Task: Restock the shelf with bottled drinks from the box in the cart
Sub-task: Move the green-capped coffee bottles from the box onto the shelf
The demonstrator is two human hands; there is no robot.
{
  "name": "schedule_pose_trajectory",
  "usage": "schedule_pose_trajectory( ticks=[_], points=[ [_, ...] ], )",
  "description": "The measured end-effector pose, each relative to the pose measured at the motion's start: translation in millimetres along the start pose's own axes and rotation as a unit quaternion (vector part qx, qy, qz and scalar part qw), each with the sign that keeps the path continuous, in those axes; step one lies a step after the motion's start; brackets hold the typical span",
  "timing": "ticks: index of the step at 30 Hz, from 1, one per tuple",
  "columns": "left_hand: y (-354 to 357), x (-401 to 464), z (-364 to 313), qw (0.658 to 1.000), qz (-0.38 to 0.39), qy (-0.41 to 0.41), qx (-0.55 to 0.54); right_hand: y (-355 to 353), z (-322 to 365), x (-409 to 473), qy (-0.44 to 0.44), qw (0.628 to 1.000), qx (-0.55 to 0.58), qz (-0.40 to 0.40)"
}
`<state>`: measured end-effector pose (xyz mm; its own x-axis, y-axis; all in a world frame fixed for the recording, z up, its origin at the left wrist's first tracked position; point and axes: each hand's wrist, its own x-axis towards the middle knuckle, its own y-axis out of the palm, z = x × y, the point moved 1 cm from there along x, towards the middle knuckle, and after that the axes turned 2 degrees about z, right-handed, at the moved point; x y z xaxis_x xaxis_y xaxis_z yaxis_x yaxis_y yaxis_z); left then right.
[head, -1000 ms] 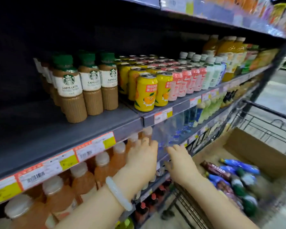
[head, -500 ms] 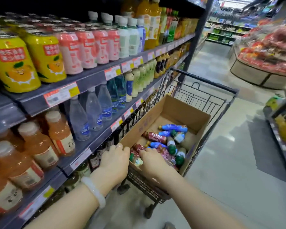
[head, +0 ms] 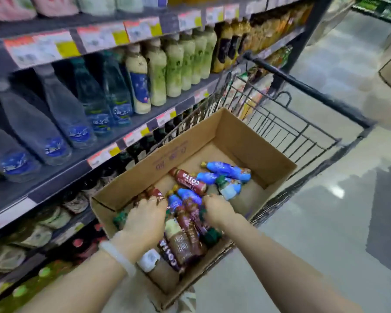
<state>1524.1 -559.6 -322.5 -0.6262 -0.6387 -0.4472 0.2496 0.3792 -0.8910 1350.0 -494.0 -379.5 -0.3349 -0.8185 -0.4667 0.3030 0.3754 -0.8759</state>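
An open cardboard box (head: 253,141) sits in a black wire cart (head: 303,132) beside the shelf (head: 122,129). Several bottled drinks lie loose in it: brown Costa bottles (head: 187,179), blue bottles (head: 228,171) and green-capped ones (head: 212,237). My left hand (head: 145,220), with a white bracelet on the wrist, reaches down onto the bottles at the box's near left, fingers curled over a brown bottle (head: 155,195). My right hand (head: 217,211) is curled over the bottles in the middle of the pile. Whether either hand has a firm hold is hidden by the fingers.
The shelf on the left carries clear water bottles (head: 61,114), pale green bottles (head: 174,66) and darker ones further along, with price tags (head: 102,38) along each edge. Lower shelves hold more drinks. Shiny floor (head: 325,211) lies to the right of the cart.
My view swung from the shelf down to the cart. Both hands left the shelf edge, passed the box rim and now rest on the bottles inside the box.
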Motion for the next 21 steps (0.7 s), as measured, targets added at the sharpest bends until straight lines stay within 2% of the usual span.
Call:
schedule_pose_trajectory(
  ticks=[6,11,15,17,18,20,21],
  points=[
    [37,37,-16,0.997,0.057,-0.044,-0.024,25,-61,71,-0.042,0.992,-0.086,0.079],
    [68,60,-16,0.990,0.084,-0.072,-0.084,56,-69,123,-0.122,0.961,-0.221,0.117],
    [77,64,-9,0.983,0.087,-0.108,-0.122,71,-72,142,-0.196,0.936,-0.264,0.126],
    [76,64,-6,0.979,0.088,-0.119,-0.143,67,-77,148,-0.215,0.945,-0.212,0.124],
    [74,64,-6,0.976,0.088,-0.120,-0.157,61,-78,150,-0.216,0.960,-0.142,0.113],
    [70,66,-8,0.970,0.090,-0.118,-0.194,39,-78,148,-0.195,0.971,0.092,0.104],
    [69,69,-11,0.964,0.093,-0.117,-0.221,23,-75,143,-0.170,0.951,0.223,0.128]
  ],
)
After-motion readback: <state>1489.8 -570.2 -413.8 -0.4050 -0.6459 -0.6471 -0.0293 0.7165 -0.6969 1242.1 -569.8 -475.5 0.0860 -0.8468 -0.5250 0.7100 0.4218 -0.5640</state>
